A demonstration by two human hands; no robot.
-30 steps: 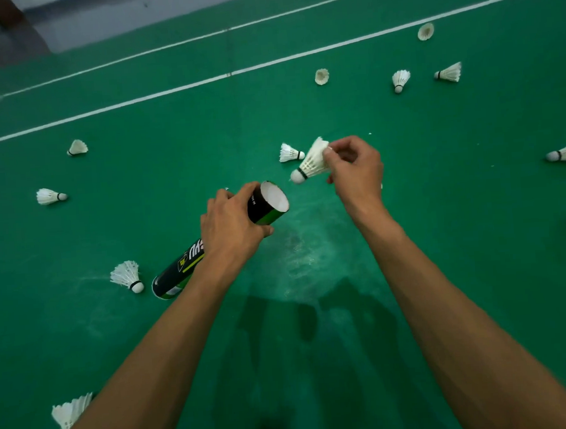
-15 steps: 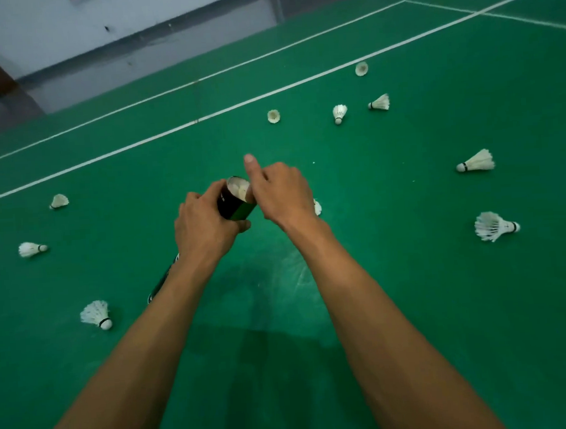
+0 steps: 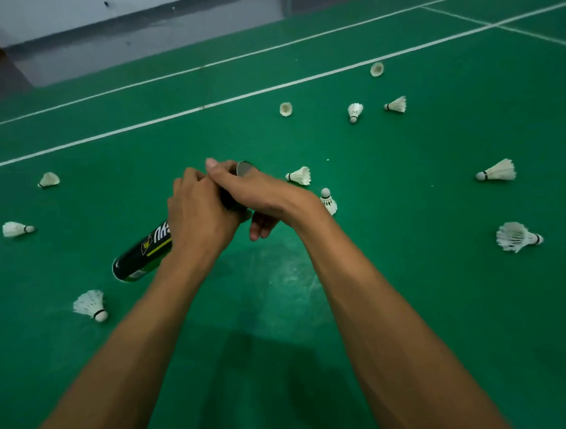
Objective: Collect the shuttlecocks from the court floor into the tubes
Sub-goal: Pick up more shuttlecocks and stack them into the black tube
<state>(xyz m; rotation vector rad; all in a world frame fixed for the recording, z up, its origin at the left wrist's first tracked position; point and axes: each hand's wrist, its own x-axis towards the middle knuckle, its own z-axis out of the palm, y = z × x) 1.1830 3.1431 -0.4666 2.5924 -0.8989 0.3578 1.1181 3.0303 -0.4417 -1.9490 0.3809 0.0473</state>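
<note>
My left hand [image 3: 202, 219] grips a black tube [image 3: 145, 252] with green and white print around its middle and holds it slanted above the green court floor. The tube's open mouth [image 3: 245, 168] points up and away. My right hand [image 3: 260, 195] lies across the tube's upper end, thumb on top and fingers curled underneath. It holds no shuttlecock. Two white feather shuttlecocks lie just right of my right wrist, one [image 3: 299, 176] on its side and one [image 3: 329, 201] cork up. The tube's inside is hidden.
Several more shuttlecocks are scattered on the floor: at the right [image 3: 497, 171] [image 3: 516, 236], at the left [image 3: 91, 304] [image 3: 17, 229] [image 3: 49, 180], and far ahead [image 3: 355, 111] [image 3: 286, 109]. White court lines [image 3: 202, 106] run across, with a grey wall base [image 3: 151, 40] beyond.
One second ago my right hand pinched a shuttlecock by the tube's mouth. It then pushed at the mouth, and now it wraps the tube's upper end without the shuttlecock.
</note>
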